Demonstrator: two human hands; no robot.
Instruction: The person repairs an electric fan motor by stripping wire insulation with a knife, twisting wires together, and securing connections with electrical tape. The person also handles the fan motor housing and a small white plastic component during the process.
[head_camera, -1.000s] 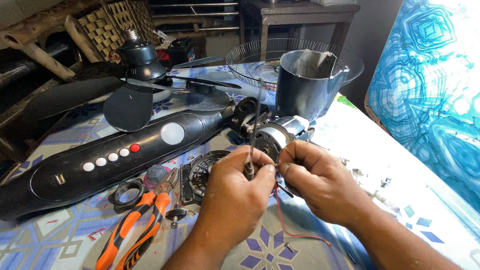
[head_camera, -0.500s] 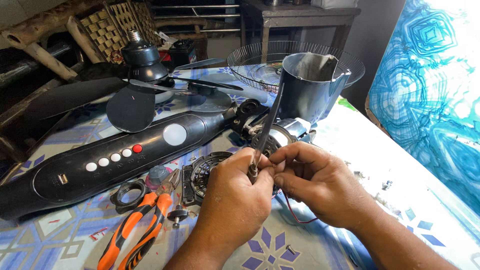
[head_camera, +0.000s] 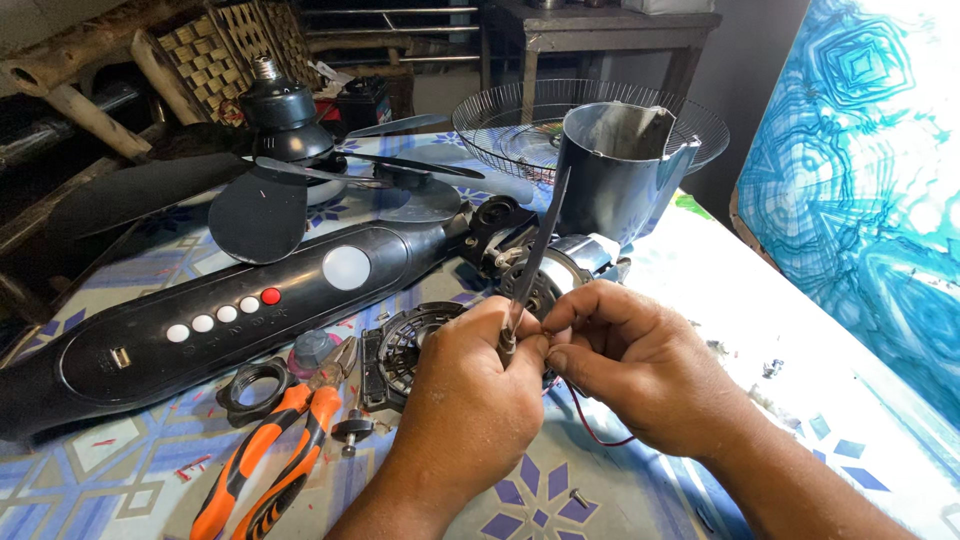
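so I've tipped the thin dark blade (head_camera: 537, 250) up steeper than a second ago, my left hand (head_camera: 470, 400) pinched tight on its lower end, my right hand (head_camera: 640, 365) fingertips closed on some tiny bit beside it, the red wire (head_camera: 590, 425) dangling just under, and the silvery fan motor (head_camera: 560, 270) right behind my grip

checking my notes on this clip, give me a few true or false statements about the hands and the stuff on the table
1. The left hand holds a thin dark tool that points upward. True.
2. The orange-handled pliers are in the right hand. False: they lie on the table, left of both hands.
3. The two hands touch at the fingertips. True.
4. The wire fan guard lies in front of the hands. False: it sits at the far side, behind the dark cup-shaped housing.
5. The long black panel has one red button. True.
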